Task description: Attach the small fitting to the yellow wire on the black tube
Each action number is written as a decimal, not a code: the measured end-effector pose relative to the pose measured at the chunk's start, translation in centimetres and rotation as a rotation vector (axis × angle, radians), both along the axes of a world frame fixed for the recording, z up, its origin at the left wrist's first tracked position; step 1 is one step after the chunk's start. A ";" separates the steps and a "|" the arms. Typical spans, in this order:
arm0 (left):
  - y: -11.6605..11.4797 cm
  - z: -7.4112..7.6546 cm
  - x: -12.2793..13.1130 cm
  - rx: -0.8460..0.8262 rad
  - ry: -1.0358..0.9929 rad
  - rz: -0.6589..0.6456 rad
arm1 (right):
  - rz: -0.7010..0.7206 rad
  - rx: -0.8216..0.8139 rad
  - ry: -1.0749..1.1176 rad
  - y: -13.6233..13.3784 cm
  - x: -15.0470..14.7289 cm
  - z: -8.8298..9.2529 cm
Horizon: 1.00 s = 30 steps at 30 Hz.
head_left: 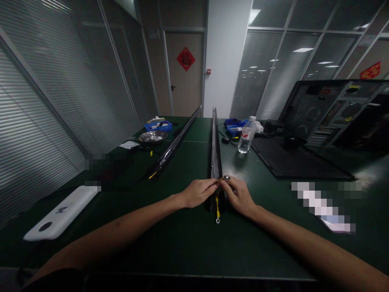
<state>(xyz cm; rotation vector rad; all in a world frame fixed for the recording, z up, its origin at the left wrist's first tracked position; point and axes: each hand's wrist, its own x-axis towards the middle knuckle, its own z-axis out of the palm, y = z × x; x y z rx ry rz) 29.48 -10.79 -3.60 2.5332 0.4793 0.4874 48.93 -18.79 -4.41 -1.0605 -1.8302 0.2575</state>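
A long, narrow dark channel rail (215, 160) lies lengthwise on the green table, its near end between my hands. My left hand (199, 192) is closed on it from the left, fingertips at the channel. From the right, my right hand (239, 195) is closed at the same spot, thumb and fingertips almost meeting the left ones. A shiny round silvery piece (226, 178) shows at the right fingers; what it is I cannot tell. Below the fingertips, a yellow wire lead (217, 207) with a ring terminal sticks out of the rail's near end. The fingertips hide whatever is inside the channel there.
A second dark rail (178, 140) lies to the left. Beyond are blue trays (234, 130), another blue tray (158, 126) and a metal dish (152, 137). A water bottle (246, 138), a black panel (299, 162) and a white device (62, 215) flank the rails.
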 end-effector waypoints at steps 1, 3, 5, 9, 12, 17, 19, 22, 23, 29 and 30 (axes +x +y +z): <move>0.0 0.0 0.0 0.001 -0.002 -0.002 | 0.003 -0.001 0.002 0.0 0.0 0.0; 0.0 0.0 0.0 0.004 -0.005 -0.004 | 0.001 -0.011 0.006 0.1 0.1 -0.1; 0.0 0.0 0.0 0.004 -0.007 -0.006 | -0.002 -0.024 0.013 0.2 0.2 -0.2; 0.0 0.1 -0.1 -0.013 -0.015 -0.007 | 0.024 -0.040 0.015 0.3 0.4 -0.3; -0.1 0.1 -0.1 -0.020 -0.009 -0.005 | 0.044 -0.036 0.007 0.4 0.6 -0.4; -0.1 0.2 -0.1 -0.002 0.001 -0.007 | 0.064 -0.044 0.009 0.5 0.6 -0.4; -0.1 0.2 -0.1 0.008 0.005 -0.003 | 0.076 -0.042 0.007 0.6 0.6 -0.3; -0.1 0.2 0.0 0.012 0.005 -0.003 | 0.086 -0.037 0.010 0.5 0.6 -0.2; -0.1 0.2 0.0 0.007 0.005 -0.003 | 0.089 -0.034 0.011 0.5 0.6 -0.2; -0.1 0.2 0.0 -0.006 -0.005 0.000 | -0.013 -0.031 0.043 0.0 0.3 0.0; -0.1 0.2 0.0 -0.005 -0.001 -0.003 | -0.036 -0.033 0.047 0.0 0.3 0.0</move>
